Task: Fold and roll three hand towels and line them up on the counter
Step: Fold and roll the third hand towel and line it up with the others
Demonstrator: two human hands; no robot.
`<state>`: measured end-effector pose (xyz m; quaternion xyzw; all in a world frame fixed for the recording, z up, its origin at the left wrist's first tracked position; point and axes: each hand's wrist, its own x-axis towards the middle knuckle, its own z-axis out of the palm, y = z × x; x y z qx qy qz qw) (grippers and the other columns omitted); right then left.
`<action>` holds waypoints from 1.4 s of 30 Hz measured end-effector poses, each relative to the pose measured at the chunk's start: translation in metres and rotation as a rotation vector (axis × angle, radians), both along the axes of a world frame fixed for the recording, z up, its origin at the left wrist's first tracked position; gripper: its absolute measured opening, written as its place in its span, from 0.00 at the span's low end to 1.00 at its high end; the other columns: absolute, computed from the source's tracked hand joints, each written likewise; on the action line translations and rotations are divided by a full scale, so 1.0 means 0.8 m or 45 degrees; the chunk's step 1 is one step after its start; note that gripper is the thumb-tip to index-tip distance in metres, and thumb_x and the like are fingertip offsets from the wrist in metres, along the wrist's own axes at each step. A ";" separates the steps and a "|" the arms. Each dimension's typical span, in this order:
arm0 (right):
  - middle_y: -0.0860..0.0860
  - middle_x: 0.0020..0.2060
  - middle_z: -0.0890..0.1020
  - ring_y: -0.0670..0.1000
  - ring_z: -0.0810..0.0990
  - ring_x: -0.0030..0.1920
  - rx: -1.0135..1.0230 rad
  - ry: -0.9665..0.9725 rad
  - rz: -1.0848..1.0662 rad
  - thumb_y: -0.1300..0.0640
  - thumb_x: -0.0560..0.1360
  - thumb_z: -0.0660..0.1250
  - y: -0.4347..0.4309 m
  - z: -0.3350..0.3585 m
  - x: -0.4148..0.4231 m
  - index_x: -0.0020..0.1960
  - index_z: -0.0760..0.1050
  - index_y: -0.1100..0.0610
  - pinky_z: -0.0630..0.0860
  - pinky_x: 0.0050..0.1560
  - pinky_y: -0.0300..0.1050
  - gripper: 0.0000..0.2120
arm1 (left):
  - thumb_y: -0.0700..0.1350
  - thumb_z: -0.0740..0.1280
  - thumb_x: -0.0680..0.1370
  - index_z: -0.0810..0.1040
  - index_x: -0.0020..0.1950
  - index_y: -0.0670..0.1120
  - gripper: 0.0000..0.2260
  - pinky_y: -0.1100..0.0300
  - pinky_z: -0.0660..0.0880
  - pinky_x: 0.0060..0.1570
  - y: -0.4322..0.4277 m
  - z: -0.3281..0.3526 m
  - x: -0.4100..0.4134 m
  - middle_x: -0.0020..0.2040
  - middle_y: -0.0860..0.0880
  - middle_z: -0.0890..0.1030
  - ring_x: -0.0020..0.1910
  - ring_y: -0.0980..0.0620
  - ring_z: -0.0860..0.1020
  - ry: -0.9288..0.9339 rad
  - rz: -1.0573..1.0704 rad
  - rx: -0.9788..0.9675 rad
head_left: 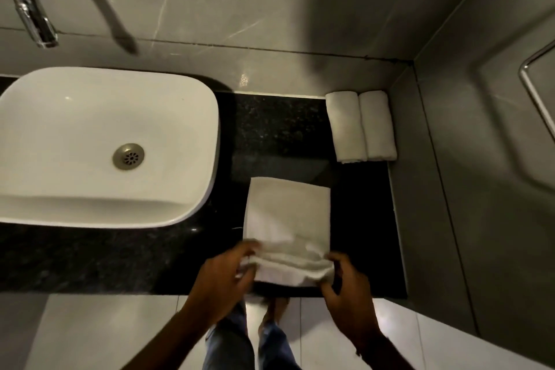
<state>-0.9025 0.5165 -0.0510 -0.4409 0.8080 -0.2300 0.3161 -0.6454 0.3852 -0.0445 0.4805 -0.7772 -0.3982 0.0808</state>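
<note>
A white hand towel (288, 213) lies folded flat on the black counter (270, 129), its near end curled into the start of a roll. My left hand (223, 276) grips the left end of that rolled edge. My right hand (345, 282) pinches the right end. Two rolled white towels lie side by side at the counter's far right: the left roll (345, 126) and the right roll (377, 125), which touches the side wall.
A white basin (90, 117) with a metal drain (128, 156) fills the counter's left part. A chrome tap (30, 12) sticks out of the back wall. A grey side wall (435, 189) bounds the counter on the right. Pale floor tiles and my legs show below.
</note>
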 end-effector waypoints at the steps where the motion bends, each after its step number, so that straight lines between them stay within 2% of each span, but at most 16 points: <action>1: 0.46 0.58 0.87 0.51 0.86 0.58 -0.020 -0.041 -0.071 0.55 0.82 0.79 -0.010 0.003 0.001 0.61 0.73 0.30 0.84 0.60 0.53 0.23 | 0.52 0.70 0.84 0.77 0.68 0.60 0.13 0.57 0.86 0.58 -0.004 0.001 -0.009 0.62 0.59 0.81 0.58 0.56 0.84 0.037 0.122 0.022; 4: 0.52 0.62 0.86 0.57 0.80 0.62 -0.061 0.430 0.156 0.47 0.83 0.71 -0.027 0.001 0.000 0.60 0.83 0.45 0.86 0.57 0.58 0.07 | 0.48 0.65 0.86 0.84 0.62 0.51 0.09 0.50 0.86 0.56 -0.011 -0.008 -0.021 0.67 0.53 0.77 0.60 0.48 0.82 -0.179 0.044 -0.201; 5: 0.52 0.63 0.87 0.58 0.77 0.62 0.011 0.544 0.291 0.43 0.81 0.67 -0.024 0.001 0.000 0.57 0.85 0.44 0.86 0.56 0.61 0.11 | 0.51 0.62 0.85 0.86 0.61 0.52 0.13 0.46 0.85 0.56 -0.009 -0.013 -0.017 0.68 0.50 0.78 0.61 0.45 0.81 -0.262 -0.075 -0.312; 8: 0.50 0.67 0.86 0.59 0.74 0.64 0.171 0.520 0.518 0.32 0.74 0.67 -0.013 -0.012 -0.016 0.61 0.86 0.43 0.73 0.63 0.58 0.23 | 0.66 0.61 0.77 0.85 0.63 0.54 0.24 0.38 0.83 0.57 -0.011 -0.009 -0.001 0.68 0.47 0.80 0.65 0.39 0.78 -0.536 -0.420 -0.387; 11: 0.48 0.62 0.89 0.58 0.80 0.66 0.095 0.623 0.677 0.38 0.71 0.71 -0.008 -0.016 -0.028 0.65 0.82 0.44 0.66 0.64 0.53 0.25 | 0.64 0.62 0.75 0.84 0.64 0.52 0.25 0.38 0.84 0.59 -0.022 -0.007 0.005 0.63 0.48 0.84 0.62 0.42 0.81 -0.575 -0.664 -0.443; 15: 0.51 0.67 0.80 0.57 0.76 0.71 0.063 0.153 0.198 0.49 0.86 0.69 -0.060 0.012 -0.027 0.75 0.76 0.48 0.77 0.74 0.57 0.18 | 0.59 0.67 0.84 0.75 0.74 0.57 0.20 0.50 0.80 0.67 -0.078 0.014 -0.018 0.65 0.59 0.79 0.62 0.54 0.79 -0.119 -0.178 0.005; 17: 0.55 0.68 0.80 0.60 0.81 0.67 0.033 0.057 0.083 0.54 0.88 0.70 -0.084 0.005 -0.030 0.73 0.77 0.54 0.84 0.71 0.61 0.14 | 0.58 0.68 0.85 0.73 0.73 0.57 0.17 0.50 0.81 0.65 -0.089 0.010 -0.038 0.67 0.59 0.75 0.62 0.51 0.79 -0.062 0.026 0.069; 20: 0.57 0.60 0.85 0.64 0.84 0.56 -0.038 0.468 0.216 0.44 0.84 0.65 -0.084 -0.007 -0.032 0.56 0.87 0.53 0.87 0.56 0.64 0.16 | 0.67 0.55 0.81 0.82 0.63 0.57 0.23 0.45 0.82 0.61 -0.085 -0.003 -0.048 0.77 0.53 0.73 0.66 0.42 0.79 -0.291 -0.145 -0.198; 24: 0.51 0.65 0.78 0.62 0.81 0.59 -0.050 0.614 0.496 0.32 0.71 0.67 -0.073 -0.017 -0.049 0.65 0.80 0.47 0.78 0.61 0.59 0.29 | 0.68 0.63 0.71 0.84 0.63 0.54 0.28 0.33 0.83 0.61 -0.103 -0.007 -0.037 0.79 0.47 0.76 0.75 0.40 0.69 -0.497 -0.574 -0.486; 26: 0.51 0.61 0.80 0.63 0.87 0.55 -0.038 0.554 0.533 0.40 0.73 0.66 -0.081 -0.018 -0.055 0.68 0.77 0.49 0.87 0.55 0.62 0.26 | 0.64 0.63 0.70 0.85 0.62 0.53 0.27 0.31 0.80 0.66 -0.127 -0.008 -0.043 0.77 0.48 0.77 0.78 0.41 0.68 -0.448 -0.684 -0.465; 29: 0.51 0.62 0.81 0.56 0.83 0.60 -0.006 0.091 0.154 0.50 0.85 0.71 -0.116 -0.004 -0.056 0.77 0.74 0.55 0.86 0.60 0.55 0.23 | 0.66 0.63 0.70 0.87 0.60 0.51 0.28 0.30 0.74 0.72 -0.182 0.006 -0.079 0.77 0.47 0.78 0.80 0.39 0.70 -0.405 -0.535 -0.457; 31: 0.53 0.62 0.80 0.56 0.83 0.58 0.170 -0.194 -0.131 0.52 0.88 0.71 -0.135 0.005 -0.056 0.76 0.71 0.57 0.86 0.50 0.50 0.21 | 0.63 0.70 0.72 0.85 0.62 0.50 0.24 0.37 0.76 0.67 -0.202 0.018 -0.117 0.75 0.45 0.78 0.74 0.39 0.75 -0.420 -0.321 -0.434; 35: 0.60 0.44 0.83 0.53 0.80 0.32 0.308 -0.476 -0.606 0.46 0.91 0.64 -0.144 0.016 -0.021 0.65 0.71 0.61 0.78 0.27 0.45 0.17 | 0.45 0.80 0.76 0.85 0.59 0.47 0.13 0.42 0.83 0.48 -0.166 0.006 -0.179 0.62 0.39 0.81 0.56 0.34 0.81 -0.363 -0.109 -0.543; 37: 0.58 0.39 0.83 0.52 0.80 0.29 0.343 -0.702 -0.759 0.46 0.92 0.61 -0.143 0.021 -0.010 0.64 0.70 0.62 0.78 0.25 0.43 0.17 | 0.49 0.75 0.81 0.82 0.71 0.44 0.20 0.40 0.83 0.60 -0.135 -0.012 -0.200 0.72 0.37 0.79 0.69 0.31 0.79 -0.281 0.013 -0.481; 39: 0.60 0.44 0.86 0.54 0.85 0.35 0.368 -0.904 -0.844 0.44 0.92 0.61 -0.143 0.029 -0.004 0.63 0.72 0.59 0.83 0.31 0.43 0.17 | 0.62 0.60 0.86 0.64 0.86 0.43 0.34 0.40 0.68 0.79 -0.110 -0.022 -0.214 0.86 0.39 0.62 0.84 0.34 0.61 -0.314 0.030 -0.345; 42: 0.61 0.46 0.88 0.54 0.86 0.38 0.450 -1.047 -0.983 0.45 0.90 0.65 -0.149 0.034 0.003 0.59 0.78 0.60 0.83 0.35 0.44 0.17 | 0.69 0.43 0.86 0.50 0.89 0.43 0.40 0.38 0.56 0.85 -0.102 -0.039 -0.223 0.89 0.40 0.48 0.87 0.38 0.47 -0.288 -0.032 -0.333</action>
